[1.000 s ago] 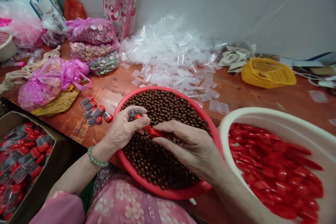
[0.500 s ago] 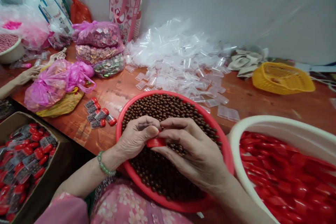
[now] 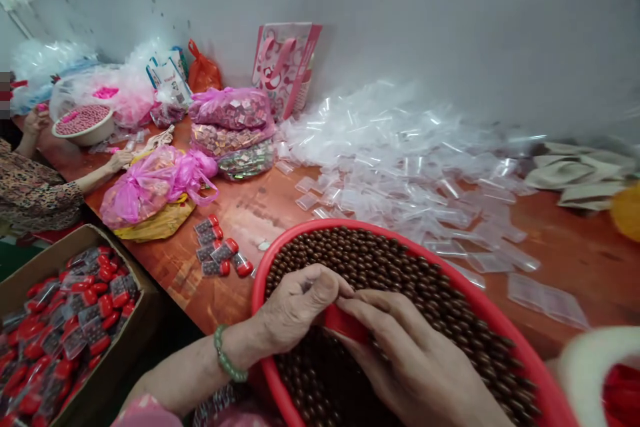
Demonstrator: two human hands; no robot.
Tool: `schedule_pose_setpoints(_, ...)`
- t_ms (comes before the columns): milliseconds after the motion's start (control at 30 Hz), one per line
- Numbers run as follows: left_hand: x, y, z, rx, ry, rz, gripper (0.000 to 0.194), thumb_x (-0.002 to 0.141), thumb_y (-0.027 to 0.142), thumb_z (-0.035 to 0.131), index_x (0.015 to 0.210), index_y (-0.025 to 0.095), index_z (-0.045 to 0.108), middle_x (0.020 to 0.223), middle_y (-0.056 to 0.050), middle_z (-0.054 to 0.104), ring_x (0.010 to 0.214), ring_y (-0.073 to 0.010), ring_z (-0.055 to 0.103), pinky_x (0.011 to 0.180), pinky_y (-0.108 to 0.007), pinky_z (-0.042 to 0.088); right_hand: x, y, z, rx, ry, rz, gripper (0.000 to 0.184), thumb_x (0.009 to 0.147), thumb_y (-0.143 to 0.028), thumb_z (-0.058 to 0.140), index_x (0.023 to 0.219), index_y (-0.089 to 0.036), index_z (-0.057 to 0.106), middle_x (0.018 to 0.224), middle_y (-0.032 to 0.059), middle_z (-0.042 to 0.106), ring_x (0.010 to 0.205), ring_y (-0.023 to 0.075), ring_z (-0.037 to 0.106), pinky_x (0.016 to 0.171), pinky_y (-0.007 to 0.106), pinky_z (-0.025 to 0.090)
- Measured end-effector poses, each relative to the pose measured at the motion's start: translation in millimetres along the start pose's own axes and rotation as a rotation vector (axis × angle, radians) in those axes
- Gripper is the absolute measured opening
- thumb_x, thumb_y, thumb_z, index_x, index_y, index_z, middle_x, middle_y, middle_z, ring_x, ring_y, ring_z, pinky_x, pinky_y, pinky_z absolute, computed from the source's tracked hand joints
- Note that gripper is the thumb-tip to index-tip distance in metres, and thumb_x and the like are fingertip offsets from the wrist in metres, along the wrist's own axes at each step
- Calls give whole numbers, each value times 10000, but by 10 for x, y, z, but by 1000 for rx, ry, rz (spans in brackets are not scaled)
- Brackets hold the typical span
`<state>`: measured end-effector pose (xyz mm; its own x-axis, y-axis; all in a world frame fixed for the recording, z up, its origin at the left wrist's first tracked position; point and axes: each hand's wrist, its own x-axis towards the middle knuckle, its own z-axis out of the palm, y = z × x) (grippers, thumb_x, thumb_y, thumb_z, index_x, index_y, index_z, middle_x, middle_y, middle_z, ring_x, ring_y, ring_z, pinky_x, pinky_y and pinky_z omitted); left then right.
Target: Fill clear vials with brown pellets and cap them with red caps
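Note:
Over a red basin [image 3: 267, 267] of brown balls [image 3: 345, 247], my two hands meet. A small red cap [image 3: 347, 324] shows between them; whether a clear case is attached is hidden by my fingers. My left hand [image 3: 295, 310], with a green bead bracelet [image 3: 227, 355] on the wrist, is closed with thumb and fingers pinched at the cap's left end. My right hand [image 3: 410, 340] closes around the cap from the right. To the left on the table lie several filled clear cases with red caps [image 3: 221, 252].
A heap of clear plastic cases [image 3: 400, 153] spreads behind the basin. A cardboard box [image 3: 145, 307] of filled cases stands at left, a white tub [image 3: 580, 373] of red pieces at right. Pink bags [image 3: 150, 187] lie further back, near another person's arm [image 3: 95, 178].
The view has turned left, so things appear further right and lower, and the co-worker shows more. My hands remain together around the red cap over the basin.

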<state>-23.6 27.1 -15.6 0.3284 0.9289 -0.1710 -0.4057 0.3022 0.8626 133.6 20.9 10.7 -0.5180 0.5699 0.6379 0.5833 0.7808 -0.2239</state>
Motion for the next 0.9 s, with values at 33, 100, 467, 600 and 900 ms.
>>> schedule_pose_setpoints(33, -12, 24, -8, 6, -27, -28, 631, 674, 747, 675, 854, 147, 604, 720, 10, 517, 590, -78, 435, 562, -236, 338, -14, 4, -3, -5, -6, 19, 159, 948, -204, 483, 1058, -220, 597, 890, 91, 664, 768, 191, 688, 609, 267, 594)
schedule_pose_setpoints(100, -40, 84, -13, 25, -97, -73, 597, 630, 660, 774, 878, 151, 588, 696, 34, 515, 548, -56, 424, 535, -223, 326, -35, 4, -13, -1, -14, 62, 146, 953, -213, 482, 1061, -207, 580, 886, 94, 644, 754, 181, 680, 600, 251, 585)
schedule_pose_setpoints(467, -71, 146, -49, 178, -107, -107, 430, 627, 386, 861, 823, 146, 562, 738, 34, 587, 647, -64, 526, 622, -205, 408, 0, 56, -244, 518, -380, 379, 178, 913, -239, 598, 1088, -236, 627, 999, 46, 676, 902, 167, 653, 758, 270, 556)
schedule_pose_setpoints(600, -79, 104, -73, 236, -121, -144, 412, 645, 371, 853, 836, 146, 567, 669, 56, 527, 576, -53, 473, 568, -205, 375, -6, 55, -257, 598, -416, 495, 121, 936, -278, 581, 999, -215, 663, 931, 34, 687, 831, 149, 642, 734, 260, 531)
schedule_pose_setpoints(900, -132, 99, -114, 114, -160, -238, 456, 621, 386, 865, 864, 143, 565, 748, 19, 617, 646, -97, 626, 619, -225, 499, -107, 54, -238, 683, -209, 660, 212, 899, -311, 633, 1080, -227, 705, 1010, 45, 721, 920, 183, 677, 807, 302, 557)
